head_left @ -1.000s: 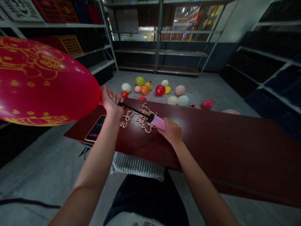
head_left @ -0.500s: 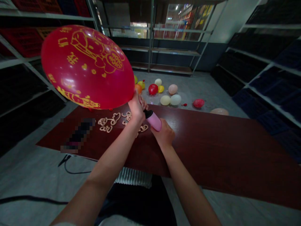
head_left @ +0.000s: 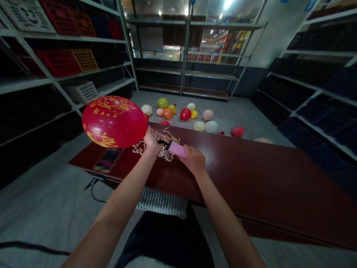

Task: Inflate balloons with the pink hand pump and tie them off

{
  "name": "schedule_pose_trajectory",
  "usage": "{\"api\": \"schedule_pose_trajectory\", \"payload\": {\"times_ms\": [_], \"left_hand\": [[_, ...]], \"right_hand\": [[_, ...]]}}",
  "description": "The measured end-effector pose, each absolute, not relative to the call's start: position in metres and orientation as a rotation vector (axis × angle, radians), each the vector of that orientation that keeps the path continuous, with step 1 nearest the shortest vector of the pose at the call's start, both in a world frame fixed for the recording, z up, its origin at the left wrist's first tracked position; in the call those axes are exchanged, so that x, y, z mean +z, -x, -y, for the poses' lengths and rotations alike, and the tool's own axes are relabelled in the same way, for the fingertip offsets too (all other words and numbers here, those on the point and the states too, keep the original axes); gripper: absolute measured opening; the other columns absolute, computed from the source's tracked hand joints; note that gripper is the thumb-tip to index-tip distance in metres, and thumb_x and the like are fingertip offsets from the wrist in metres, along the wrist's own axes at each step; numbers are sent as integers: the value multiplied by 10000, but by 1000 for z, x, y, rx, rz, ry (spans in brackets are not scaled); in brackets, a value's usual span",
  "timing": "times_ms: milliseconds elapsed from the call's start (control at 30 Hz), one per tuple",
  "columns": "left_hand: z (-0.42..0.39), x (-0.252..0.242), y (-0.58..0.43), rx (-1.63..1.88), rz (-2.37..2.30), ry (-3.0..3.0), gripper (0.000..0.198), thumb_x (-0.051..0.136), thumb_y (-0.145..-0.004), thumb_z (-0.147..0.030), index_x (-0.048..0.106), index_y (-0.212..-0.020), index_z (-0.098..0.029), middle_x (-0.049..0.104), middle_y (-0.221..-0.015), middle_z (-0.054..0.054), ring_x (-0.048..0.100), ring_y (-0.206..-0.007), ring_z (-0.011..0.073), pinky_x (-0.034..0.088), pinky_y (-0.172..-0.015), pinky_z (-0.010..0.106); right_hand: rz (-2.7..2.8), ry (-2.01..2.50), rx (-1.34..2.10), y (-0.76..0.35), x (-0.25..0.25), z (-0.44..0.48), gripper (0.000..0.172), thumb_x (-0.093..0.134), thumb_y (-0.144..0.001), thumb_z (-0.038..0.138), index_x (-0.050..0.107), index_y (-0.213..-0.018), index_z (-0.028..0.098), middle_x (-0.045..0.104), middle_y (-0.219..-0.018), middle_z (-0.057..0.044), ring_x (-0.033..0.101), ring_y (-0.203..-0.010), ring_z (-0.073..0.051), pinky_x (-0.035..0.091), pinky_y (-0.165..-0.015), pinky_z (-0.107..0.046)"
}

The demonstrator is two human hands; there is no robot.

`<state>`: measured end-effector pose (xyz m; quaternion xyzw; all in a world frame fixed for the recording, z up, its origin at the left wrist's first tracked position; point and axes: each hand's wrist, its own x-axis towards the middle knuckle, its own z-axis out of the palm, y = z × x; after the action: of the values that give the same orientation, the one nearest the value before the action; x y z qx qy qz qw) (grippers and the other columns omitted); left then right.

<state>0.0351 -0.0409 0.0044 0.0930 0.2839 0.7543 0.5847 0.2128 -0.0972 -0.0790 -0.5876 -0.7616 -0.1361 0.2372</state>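
Note:
A large red balloon with yellow printed figures and writing is inflated and stretches out to the left. My left hand is closed around its neck, beside the black nozzle end of a pink balloon pump. My right hand grips the other end of the pump. How the neck meets the nozzle is hidden by my left fingers. Beneath my hands, several pale curled strips lie in a loose pile on the dark red-brown table.
A blurred-out dark flat object lies at the table's left. Beyond the table, several balloons, among them a red one and a white one, rest on the floor. Metal shelves stand behind, with crates at left.
Both hands have come lower, bringing the balloon down and making it look smaller. The pump now lies closer to level. My view has tilted upward, showing more shelving.

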Motion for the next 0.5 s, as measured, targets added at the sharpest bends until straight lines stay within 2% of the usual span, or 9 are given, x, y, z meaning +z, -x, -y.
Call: {"api": "schedule_pose_trajectory", "payload": {"times_ms": [500], "left_hand": [[53, 47, 72, 1934, -719, -359, 489, 360, -1077, -278, 174, -632, -192, 179, -451, -72, 203, -328, 69, 237, -411, 237]], "right_hand": [[2229, 1551, -333, -215, -74, 101, 418, 684, -866, 419, 617, -1215, 200, 728, -1022, -80, 647, -877, -229, 358, -714, -313]]}}
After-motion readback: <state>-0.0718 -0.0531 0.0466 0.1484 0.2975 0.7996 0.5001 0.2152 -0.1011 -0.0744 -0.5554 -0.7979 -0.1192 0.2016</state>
